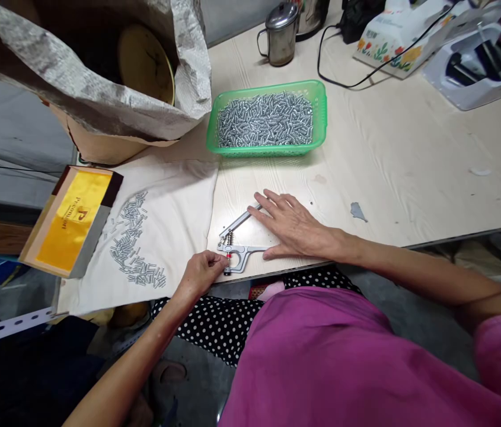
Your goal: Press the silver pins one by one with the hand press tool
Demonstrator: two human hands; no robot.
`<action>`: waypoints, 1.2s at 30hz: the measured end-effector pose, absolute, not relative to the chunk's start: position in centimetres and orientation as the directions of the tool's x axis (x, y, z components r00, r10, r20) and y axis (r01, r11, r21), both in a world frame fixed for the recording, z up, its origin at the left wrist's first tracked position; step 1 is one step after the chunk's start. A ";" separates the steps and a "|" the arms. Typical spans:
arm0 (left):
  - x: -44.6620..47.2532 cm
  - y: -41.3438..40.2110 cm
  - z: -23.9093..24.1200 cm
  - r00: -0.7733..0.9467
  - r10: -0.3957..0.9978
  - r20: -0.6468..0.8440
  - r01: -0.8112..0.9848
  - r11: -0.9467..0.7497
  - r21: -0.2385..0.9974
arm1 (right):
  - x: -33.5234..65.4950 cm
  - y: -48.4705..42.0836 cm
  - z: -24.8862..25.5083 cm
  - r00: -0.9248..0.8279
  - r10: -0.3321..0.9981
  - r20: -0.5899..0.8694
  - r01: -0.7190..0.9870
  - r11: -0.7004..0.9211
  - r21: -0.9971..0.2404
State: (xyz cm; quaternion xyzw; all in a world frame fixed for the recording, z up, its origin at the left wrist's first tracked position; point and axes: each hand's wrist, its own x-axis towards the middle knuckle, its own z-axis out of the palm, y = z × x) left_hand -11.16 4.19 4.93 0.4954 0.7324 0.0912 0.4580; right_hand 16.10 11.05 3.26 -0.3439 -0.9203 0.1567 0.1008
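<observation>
A grey metal hand press (243, 256) with a spring and a raised lever lies near the table's front edge. My left hand (203, 270) is at its jaw, with thumb and finger pinched together by the red part. Whatever they pinch is too small to make out. My right hand (297, 228) is spread out, its fingertips over the lever's end and its thumb touching the end of the lower arm. On a white cloth (183, 207) to the left lies a curved pile of small metal pins (132, 249).
Behind the press stands a green plastic basket (268, 152) full of small metal spiral pieces (265, 118). A large woven sack (192, 77) and a yellow-topped box (70, 222) are at left. A metal mug (280, 44), a cable and a flowered carton (386, 50) are at the back.
</observation>
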 end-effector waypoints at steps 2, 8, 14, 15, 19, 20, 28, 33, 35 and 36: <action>-11.2 4.1 4.8 -0.090 0.813 -0.575 0.642 0.489 0.591 | 16.2 12.0 3.2 -0.765 0.643 0.046 0.597 0.733 -0.327; -11.2 4.1 4.6 -0.089 0.810 -0.580 0.650 0.488 0.582 | 15.7 12.5 3.9 -0.776 0.630 -0.026 0.611 0.743 -0.272; -11.3 3.7 4.8 -0.078 0.813 -0.578 0.706 0.454 0.543 | 15.4 11.8 4.5 -0.766 0.641 -0.055 0.637 0.744 -0.200; -11.1 3.5 5.0 -0.077 0.837 -0.541 0.747 0.408 0.525 | 15.3 11.6 4.3 -0.765 0.643 -0.043 0.638 0.746 -0.192; -9.2 2.9 5.3 0.068 0.986 -0.149 0.912 -0.001 0.411 | 15.2 10.6 3.8 -0.766 0.643 -0.013 0.631 0.747 -0.207; -8.5 3.1 5.2 0.164 0.985 -0.059 0.917 -0.130 0.377 | 15.2 10.5 3.7 -0.766 0.643 -0.012 0.629 0.745 -0.223; -5.8 8.1 3.6 0.637 0.768 -0.065 0.747 -0.593 0.300 | 16.1 9.8 4.4 -0.716 0.698 -0.023 0.674 0.681 -0.286; -5.5 9.1 4.0 0.632 0.767 -0.110 0.753 -0.574 0.322 | 16.1 9.6 3.8 -0.705 0.709 -0.015 0.688 0.678 -0.259; -5.3 8.9 3.8 0.613 0.784 -0.098 0.761 -0.552 0.342 | 15.9 9.5 3.0 -0.717 0.697 -0.005 0.672 0.689 -0.271; -5.2 8.8 3.7 0.601 0.795 -0.082 0.764 -0.540 0.354 | 15.8 9.5 2.5 -0.721 0.693 0.008 0.664 0.694 -0.278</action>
